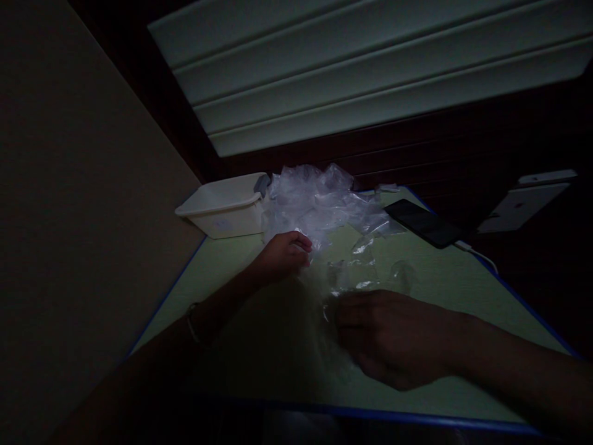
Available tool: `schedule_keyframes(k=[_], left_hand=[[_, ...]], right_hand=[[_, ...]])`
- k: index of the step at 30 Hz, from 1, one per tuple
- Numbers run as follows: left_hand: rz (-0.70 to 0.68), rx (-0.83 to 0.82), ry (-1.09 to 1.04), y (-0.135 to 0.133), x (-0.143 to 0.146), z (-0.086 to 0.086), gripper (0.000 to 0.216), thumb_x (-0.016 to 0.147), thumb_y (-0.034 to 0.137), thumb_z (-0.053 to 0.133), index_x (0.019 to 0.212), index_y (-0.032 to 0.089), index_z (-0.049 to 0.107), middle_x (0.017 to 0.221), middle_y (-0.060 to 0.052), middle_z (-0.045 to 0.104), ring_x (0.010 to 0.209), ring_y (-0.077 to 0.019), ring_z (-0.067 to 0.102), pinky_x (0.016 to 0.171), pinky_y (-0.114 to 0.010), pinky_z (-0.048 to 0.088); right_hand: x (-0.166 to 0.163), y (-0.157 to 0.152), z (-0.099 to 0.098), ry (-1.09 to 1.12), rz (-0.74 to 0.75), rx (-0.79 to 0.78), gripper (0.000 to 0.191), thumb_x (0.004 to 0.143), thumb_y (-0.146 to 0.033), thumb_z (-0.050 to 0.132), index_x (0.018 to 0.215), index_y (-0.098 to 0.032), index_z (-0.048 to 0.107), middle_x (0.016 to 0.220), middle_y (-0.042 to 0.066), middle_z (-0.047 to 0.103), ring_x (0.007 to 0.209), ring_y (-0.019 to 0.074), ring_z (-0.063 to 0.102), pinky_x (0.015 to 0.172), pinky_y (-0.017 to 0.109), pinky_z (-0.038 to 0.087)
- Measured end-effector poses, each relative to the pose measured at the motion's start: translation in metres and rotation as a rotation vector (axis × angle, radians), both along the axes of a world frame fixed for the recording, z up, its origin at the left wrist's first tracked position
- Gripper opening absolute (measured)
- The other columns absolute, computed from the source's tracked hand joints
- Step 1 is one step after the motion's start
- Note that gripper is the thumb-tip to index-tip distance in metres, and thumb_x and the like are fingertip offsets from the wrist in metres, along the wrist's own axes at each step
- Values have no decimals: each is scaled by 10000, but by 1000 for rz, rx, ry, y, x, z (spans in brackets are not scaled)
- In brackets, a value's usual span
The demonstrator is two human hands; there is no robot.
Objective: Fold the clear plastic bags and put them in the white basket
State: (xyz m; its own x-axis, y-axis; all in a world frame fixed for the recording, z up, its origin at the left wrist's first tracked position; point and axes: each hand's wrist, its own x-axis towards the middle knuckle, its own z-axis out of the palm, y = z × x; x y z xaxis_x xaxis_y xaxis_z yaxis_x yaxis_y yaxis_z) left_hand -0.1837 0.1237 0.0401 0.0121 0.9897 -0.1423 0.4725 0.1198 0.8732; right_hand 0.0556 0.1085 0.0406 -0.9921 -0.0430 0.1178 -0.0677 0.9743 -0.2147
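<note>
The scene is dim. My left hand [283, 253] reaches forward with its fingers curled closed at the near edge of a heap of crumpled clear plastic bags [319, 201], gripping a piece of that plastic. My right hand [393, 337] lies lower and nearer, fingers pressed on a flat clear plastic bag [365, 278] spread on the pale green table [463, 290]. How firmly the right fingers hold it is hard to see in the dark.
A white plastic tub [225, 207] stands at the table's back left beside the wall. A black phone [424, 224] with a white cable lies at the back right. A white device [523, 204] sits off the table, right. A blue rim edges the table.
</note>
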Motion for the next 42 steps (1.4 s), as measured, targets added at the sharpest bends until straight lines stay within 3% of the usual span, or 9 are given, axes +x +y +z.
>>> schedule_keyframes(k=[4,10,14,18,21,24,33,37,42], left_hand=[[-66,79,293,-11,-3,-3,213,731,129,561,937,150,613,736,-8,674,603,-136,606,553,-236,469],[-142,575,693,-18,-4,-10,281,816,97,459,1020,122,650,1044,-106,628,995,-213,577,915,-377,474],[-183,776,786,-26,10,-8,228,843,132,501,1026,142,638,1138,-126,564,1073,-246,498,929,-423,452],[-361,771,749,-35,30,-10,112,837,155,527,916,153,606,965,-86,595,925,-211,524,817,-363,477],[-384,828,732,-43,38,-18,127,868,183,494,755,163,549,748,-47,553,742,-172,504,706,-313,470],[-410,867,789,-51,38,-27,179,880,190,478,707,176,522,693,-35,540,694,-165,490,673,-303,458],[-548,664,847,-59,30,-28,154,908,227,490,832,157,604,845,-64,602,817,-188,547,791,-334,497],[-589,666,781,-60,34,-25,201,900,197,496,1044,145,626,1088,-107,634,1049,-232,563,934,-394,483],[-688,739,701,-66,34,-27,354,915,191,458,1247,114,555,1376,-135,526,1328,-246,417,1098,-419,382]], right_hand=[[-1,-5,4,-20,59,-131,161,849,-306,539,841,-174,632,831,28,649,792,173,584,755,302,463],[-3,-2,-1,16,25,-156,145,860,-211,494,836,-157,627,812,45,649,759,164,568,736,300,445],[-3,-1,-4,6,0,-162,141,847,-173,487,838,-149,625,811,54,647,736,164,560,700,297,440],[-2,-2,-6,2,-15,-185,128,838,-168,495,840,-153,622,821,52,643,745,165,562,704,295,450],[-1,-2,-7,12,-22,-199,127,824,-152,499,846,-150,625,832,55,642,779,171,570,741,298,466],[0,1,-6,48,-18,-192,148,811,-133,500,880,-139,631,878,75,652,859,189,577,842,326,466],[1,24,-7,115,-420,-138,242,894,-175,456,1079,-136,607,1056,130,636,973,230,599,838,374,505],[1,36,-17,187,-464,-116,388,918,-235,463,1286,-120,509,1279,177,583,1189,286,546,967,449,475],[1,53,-32,183,-523,-86,467,953,-292,420,1368,-79,448,1385,199,517,1318,296,450,1069,481,399]])
